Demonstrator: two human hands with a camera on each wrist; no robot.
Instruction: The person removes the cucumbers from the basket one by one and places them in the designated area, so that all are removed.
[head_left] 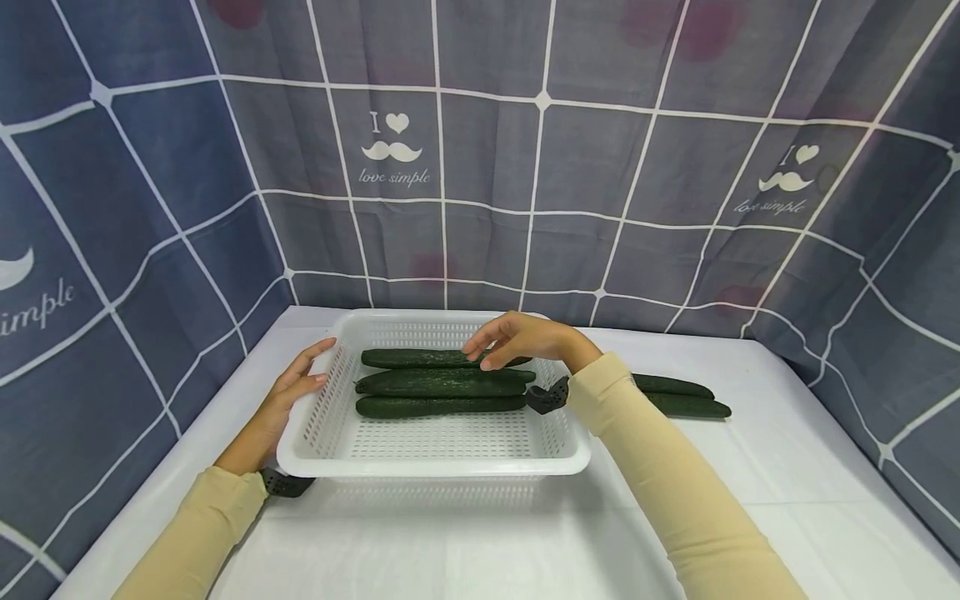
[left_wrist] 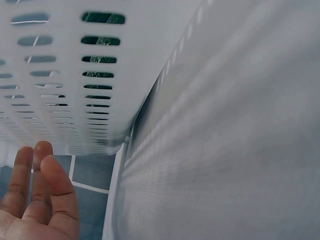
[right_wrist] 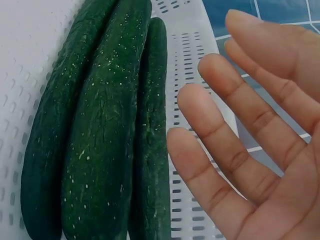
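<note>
Three dark green cucumbers point(head_left: 442, 382) lie side by side in a white plastic basket point(head_left: 435, 468) with slotted walls. My right hand point(head_left: 525, 337) hovers over the far cucumber point(head_left: 405, 358), its fingers loosely bent and nothing between them. In the right wrist view the fingers point(right_wrist: 200, 107) spread beside the cucumbers point(right_wrist: 105, 125) without gripping any. At the basket's left side is my left hand point(head_left: 281, 404), its fingers along the rim. The left wrist view has the left fingers point(left_wrist: 59, 182) extended near the slotted wall point(left_wrist: 65, 100); whether they touch it I cannot tell.
To the right of the basket, two more cucumbers point(head_left: 686, 406) lie on the white tablecloth point(head_left: 780, 467), partly hidden by my right sleeve. A grey-blue checked curtain point(head_left: 480, 167) hangs behind the table and along both sides.
</note>
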